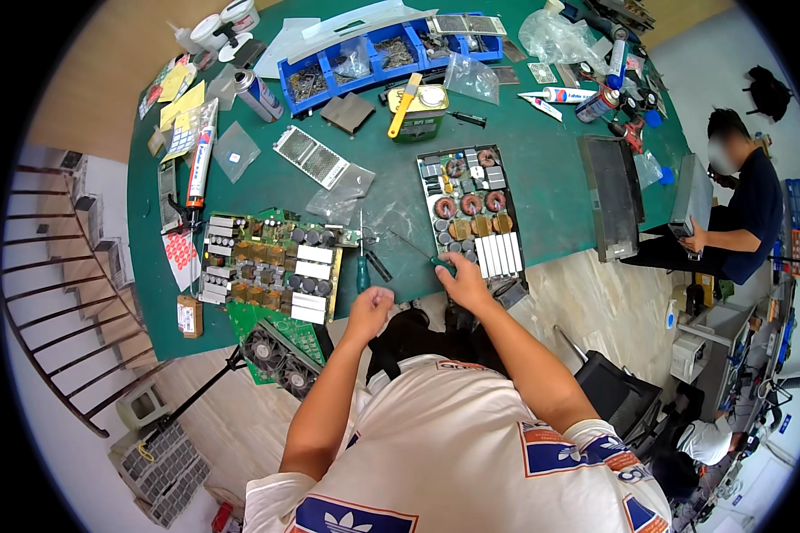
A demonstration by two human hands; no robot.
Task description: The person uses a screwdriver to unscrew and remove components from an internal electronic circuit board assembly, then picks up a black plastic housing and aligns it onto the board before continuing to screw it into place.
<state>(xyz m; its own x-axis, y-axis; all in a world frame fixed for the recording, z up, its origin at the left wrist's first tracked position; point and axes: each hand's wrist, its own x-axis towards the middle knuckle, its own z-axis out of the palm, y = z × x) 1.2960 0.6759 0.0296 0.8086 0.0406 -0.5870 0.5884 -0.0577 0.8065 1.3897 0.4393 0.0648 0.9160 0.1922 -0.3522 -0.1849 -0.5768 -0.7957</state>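
Green-handled, thin-shafted metal screwdriver [437, 261] at frame centre sits grasped in the right hand [464, 286], beside a black-framed rectangular circuit board [471, 218], while the left hand [371, 313], lower left of centre, curls its fingers, around what I cannot tell.

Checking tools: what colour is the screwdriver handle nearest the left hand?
The screwdriver handle is teal green; head view.

White T-shirt [453, 431], short sleeves [271, 499], fills bottom centre of frame; blue-and-white rectangular patches [542, 458] edged orange-red. Black legwear [418, 341] shows mid-frame, just above the shirt. Left hand [371, 313], right hand [463, 282] and both forearms [332, 382] bare.
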